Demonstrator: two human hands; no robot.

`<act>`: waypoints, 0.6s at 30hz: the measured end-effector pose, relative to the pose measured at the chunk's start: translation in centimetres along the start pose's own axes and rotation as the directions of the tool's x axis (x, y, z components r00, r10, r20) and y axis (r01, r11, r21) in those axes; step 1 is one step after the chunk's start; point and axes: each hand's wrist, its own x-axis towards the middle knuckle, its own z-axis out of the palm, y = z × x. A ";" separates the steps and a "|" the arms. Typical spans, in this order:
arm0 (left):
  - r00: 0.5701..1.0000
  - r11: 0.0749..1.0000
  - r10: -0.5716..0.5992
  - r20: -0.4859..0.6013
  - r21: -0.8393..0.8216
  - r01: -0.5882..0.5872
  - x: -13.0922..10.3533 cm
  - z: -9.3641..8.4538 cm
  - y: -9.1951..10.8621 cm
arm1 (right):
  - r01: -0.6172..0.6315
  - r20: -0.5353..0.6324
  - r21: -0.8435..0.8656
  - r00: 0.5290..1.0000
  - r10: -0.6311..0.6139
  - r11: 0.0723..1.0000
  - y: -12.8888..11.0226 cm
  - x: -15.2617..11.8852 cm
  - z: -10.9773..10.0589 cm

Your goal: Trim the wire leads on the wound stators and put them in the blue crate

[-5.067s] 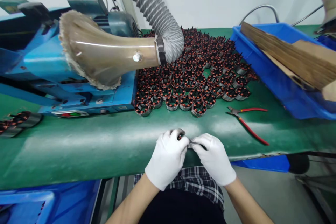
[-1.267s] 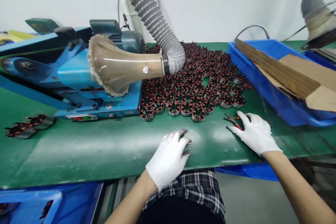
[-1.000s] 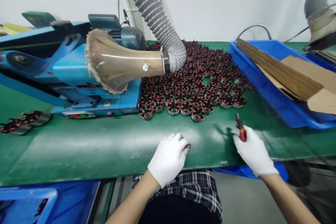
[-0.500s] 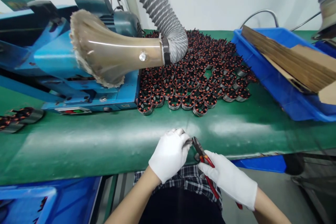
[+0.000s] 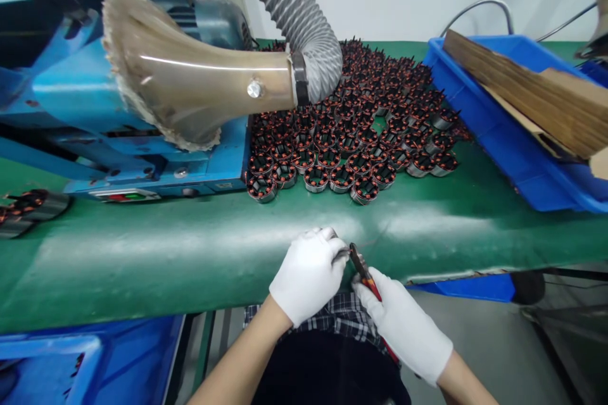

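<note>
My left hand (image 5: 311,275), in a white glove, is closed around a small part with a grey edge (image 5: 341,254). Most of it is hidden by the fingers; what shows looks like the rim of a wound motor stator. My right hand (image 5: 403,319), also gloved, grips red-handled cutting pliers (image 5: 363,271). Their dark jaws point up and left, right beside the part in the left hand. Whether the jaws touch a wire there is too small to tell. Beyond the hands, many wound stators (image 5: 365,190) with copper coils stand crowded on the green bench (image 5: 190,259).
A blue machine (image 5: 213,168) with a clear suction hood (image 5: 199,79) and grey hose (image 5: 308,31) stands at the left. On the right is a blue bin (image 5: 503,139) holding cardboard (image 5: 532,95). Several stators (image 5: 40,205) lie at far left, above a blue crate (image 5: 90,361).
The plier handles have come together in my right hand, and the jaws have closed beside the part. My left hand keeps its hold. The camera view has shifted slightly.
</note>
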 end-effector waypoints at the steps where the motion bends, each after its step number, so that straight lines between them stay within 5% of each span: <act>1: 1.000 1.000 0.002 0.000 0.000 -0.002 0.0 0.0 0.0 | -0.005 -0.001 0.060 1.000 0.005 0.998 0.0 0.1 0.1; 9: 1.000 1.000 0.009 -0.005 -0.008 -0.009 -0.3 0.0 -0.2 | -0.088 0.136 0.588 0.991 0.009 0.804 -0.2 -0.1 -1.3; 11: 0.999 0.999 -0.029 -0.018 -0.033 0.028 -0.7 -0.1 -1.0 | -0.165 0.198 0.743 0.980 0.024 0.649 -0.3 -0.3 -1.0; 14: 0.986 0.991 -0.108 -0.128 -0.090 0.097 -1.4 -0.7 -2.7 | -0.255 0.292 0.920 0.952 -0.089 0.297 -0.8 -0.1 0.4; 16: 0.951 0.990 -0.124 -0.283 -0.101 0.099 -2.1 -1.5 -3.9 | -0.230 0.251 0.965 0.950 -0.186 0.126 -1.0 0.8 0.9; 18: 0.890 0.993 -0.116 -0.440 -0.056 0.102 -3.2 -2.4 -4.8 | -0.146 0.154 0.988 0.972 -0.178 0.059 -0.5 2.3 0.1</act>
